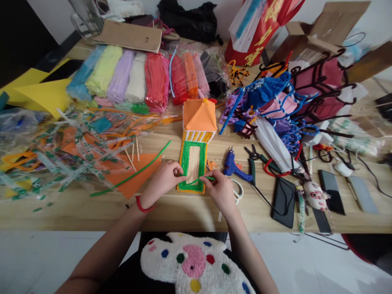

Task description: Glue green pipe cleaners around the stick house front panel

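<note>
A small craft house has an orange pointed roof (200, 116) and white and yellow striped walls (199, 136). In front of it lies a flat panel with a green border (184, 163) and pale sticks (193, 161) in its middle. A short green pipe cleaner (196, 181) crosses the near end of this panel. My right hand (221, 192) pinches its right end. At its left end, the thumb and forefinger of my left hand (165, 181) are pinched together on it. A longer green pipe cleaner (137, 173) lies on orange sheet to the left.
To the right are a blue glue gun (235, 165), pliers (251, 161), white-handled scissors (238, 191) and a black phone (283, 202). Bagged bundles of coloured pipe cleaners (134, 77) line the back. Plastic strips (82, 151) clutter the left; finished crafts (275, 102) pile up right.
</note>
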Motion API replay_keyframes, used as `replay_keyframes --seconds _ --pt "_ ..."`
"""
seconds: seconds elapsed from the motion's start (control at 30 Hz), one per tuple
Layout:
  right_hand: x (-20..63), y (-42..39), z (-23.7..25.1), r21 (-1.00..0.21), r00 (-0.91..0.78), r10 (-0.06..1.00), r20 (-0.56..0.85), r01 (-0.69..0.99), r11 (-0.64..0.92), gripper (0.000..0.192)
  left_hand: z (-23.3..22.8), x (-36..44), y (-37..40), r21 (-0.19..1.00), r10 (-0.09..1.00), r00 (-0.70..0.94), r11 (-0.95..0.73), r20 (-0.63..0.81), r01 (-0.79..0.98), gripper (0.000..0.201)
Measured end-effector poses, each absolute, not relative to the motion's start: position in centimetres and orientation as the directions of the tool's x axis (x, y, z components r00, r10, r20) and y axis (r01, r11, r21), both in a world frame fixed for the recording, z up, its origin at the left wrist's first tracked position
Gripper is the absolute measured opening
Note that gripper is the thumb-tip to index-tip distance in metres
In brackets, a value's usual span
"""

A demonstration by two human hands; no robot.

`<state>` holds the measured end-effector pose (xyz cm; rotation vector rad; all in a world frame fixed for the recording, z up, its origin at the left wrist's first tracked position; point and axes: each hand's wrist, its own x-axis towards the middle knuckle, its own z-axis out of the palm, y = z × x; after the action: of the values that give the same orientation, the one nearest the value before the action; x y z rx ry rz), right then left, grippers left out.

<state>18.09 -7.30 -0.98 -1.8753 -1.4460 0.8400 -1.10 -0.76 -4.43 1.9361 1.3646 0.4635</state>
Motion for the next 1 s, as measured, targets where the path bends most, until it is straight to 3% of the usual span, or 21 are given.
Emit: replay_keyframes --seconds 0.23,0.5,0.63,1.0 --pt "17.3 -7.3 -1.4 -0.829 0.228 0.957 -0.177 0.49 -0.27 0.017 -4.2 -1.0 -0.2 0.703 0.883 0.43 -0.184 -0.188 0.686 0.024" --pt "16.4 -7.9 -0.9 -0.841 -0.063 0.996 -0.067 0.54 -0.022 0.014 -4.4 -1.2 0.0 0.688 0.864 0.479 -0.253 -0.155 0.68 0.021" --pt "16.1 -8.2 -1.1 -0.788 -0.117 0.989 -0.086 0.616 0.005 0.01 -4.6 -1.3 0.0 0.682 0.861 0.484 -0.261 -0.156 0.683 0.021" --pt "16.2 -7.5 -2.0 -0.504 -0.03 0.996 -0.087 0.864 -0.017 0.012 -4.9 -1.4 0.0 0.686 0.857 0.496 -0.278 -0.139 0.672 0.024"
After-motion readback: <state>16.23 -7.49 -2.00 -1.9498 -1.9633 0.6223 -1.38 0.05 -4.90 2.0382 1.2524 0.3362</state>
